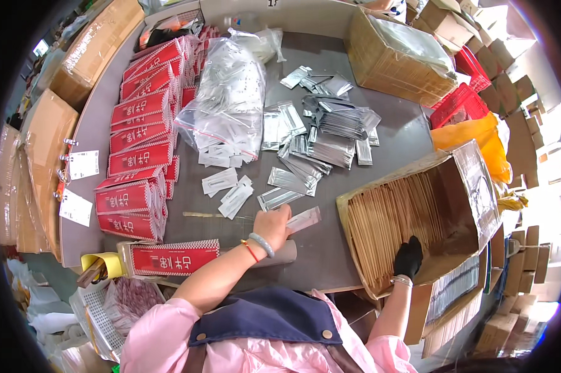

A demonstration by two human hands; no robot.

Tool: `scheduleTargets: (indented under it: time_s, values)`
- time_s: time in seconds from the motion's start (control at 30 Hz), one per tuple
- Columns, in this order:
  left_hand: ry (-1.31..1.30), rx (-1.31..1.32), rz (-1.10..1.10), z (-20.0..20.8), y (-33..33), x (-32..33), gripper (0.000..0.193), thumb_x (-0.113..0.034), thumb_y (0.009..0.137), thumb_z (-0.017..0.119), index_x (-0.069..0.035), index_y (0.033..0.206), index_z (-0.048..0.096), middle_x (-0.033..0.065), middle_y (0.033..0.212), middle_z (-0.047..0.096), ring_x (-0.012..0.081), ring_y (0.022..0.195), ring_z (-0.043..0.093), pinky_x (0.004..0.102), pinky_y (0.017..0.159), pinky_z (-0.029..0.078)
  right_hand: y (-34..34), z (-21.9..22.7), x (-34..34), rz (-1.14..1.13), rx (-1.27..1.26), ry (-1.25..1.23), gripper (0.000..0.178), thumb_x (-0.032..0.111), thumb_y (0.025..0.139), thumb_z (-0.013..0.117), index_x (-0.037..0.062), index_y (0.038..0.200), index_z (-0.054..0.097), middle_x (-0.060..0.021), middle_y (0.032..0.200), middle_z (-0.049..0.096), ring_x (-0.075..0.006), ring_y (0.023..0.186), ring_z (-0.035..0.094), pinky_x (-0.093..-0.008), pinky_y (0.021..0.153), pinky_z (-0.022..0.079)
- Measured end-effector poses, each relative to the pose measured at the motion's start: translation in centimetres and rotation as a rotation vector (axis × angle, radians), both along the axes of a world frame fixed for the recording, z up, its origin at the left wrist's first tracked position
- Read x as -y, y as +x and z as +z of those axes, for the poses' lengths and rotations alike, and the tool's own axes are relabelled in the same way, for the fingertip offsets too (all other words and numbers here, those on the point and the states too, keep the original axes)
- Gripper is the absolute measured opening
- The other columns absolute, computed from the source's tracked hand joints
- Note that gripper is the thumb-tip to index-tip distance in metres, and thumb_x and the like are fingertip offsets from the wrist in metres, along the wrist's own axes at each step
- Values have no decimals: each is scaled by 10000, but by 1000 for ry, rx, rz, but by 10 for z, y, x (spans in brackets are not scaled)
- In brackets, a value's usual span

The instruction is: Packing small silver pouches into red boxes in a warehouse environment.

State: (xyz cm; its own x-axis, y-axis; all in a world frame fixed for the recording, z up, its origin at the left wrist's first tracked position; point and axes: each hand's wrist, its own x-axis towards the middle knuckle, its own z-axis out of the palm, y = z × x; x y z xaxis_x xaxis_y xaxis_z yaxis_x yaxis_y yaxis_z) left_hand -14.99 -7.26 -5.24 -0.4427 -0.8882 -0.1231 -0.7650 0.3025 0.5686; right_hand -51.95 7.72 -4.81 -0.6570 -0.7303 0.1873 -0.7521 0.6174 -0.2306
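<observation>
My left hand, bare with a bangle and a red cord at the wrist, is closed on one end of a small flat white packet above the table. My right hand, in a black glove, reaches into an open cardboard box and touches thin brown strips packed on edge in rows. How its fingers are bent is hard to make out. Beyond my left hand lie loose white packets and a heap of silvery flat packets.
Red printed sleeves are stacked along the left side, with more in a holder near the front edge. Clear plastic bags of white packets stand at the middle back. Another cardboard box sits at the back right.
</observation>
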Motion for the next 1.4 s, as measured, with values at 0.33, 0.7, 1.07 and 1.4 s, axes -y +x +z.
scheduleTargets:
  time_s: [0.33,0.7,1.07,1.4]
  values:
    - [-93,22,-27,53,103,-50,441,-219,597,842,-135,992,664,48,1053,636,266,1016,565,429,891,428,159,62,53,871,405,-46,264,52,799,663,108,1056,689,-123,795,592,-316,783,591,-420,693,469]
    - [-244,23,-18,53,123,-77,704,-226,524,855,-56,1166,620,79,1135,576,300,1062,505,434,932,413,230,-1,72,1110,478,-101,123,162,785,689,120,900,707,-145,878,655,-330,854,611,-428,740,496]
    - [-363,108,-130,30,106,-67,359,-212,763,662,-207,1122,657,86,1080,550,279,1002,524,406,832,440,273,17,72,1068,645,20,551,242,677,831,60,1136,586,-138,1056,617,-292,896,620,-406,795,508]
    - [-503,362,-194,107,203,11,139,-147,702,653,-133,838,628,107,1097,556,299,1054,522,481,862,416,225,58,82,1052,327,-36,599,390,623,792,93,1095,573,-123,1028,600,-346,948,574,-450,816,450]
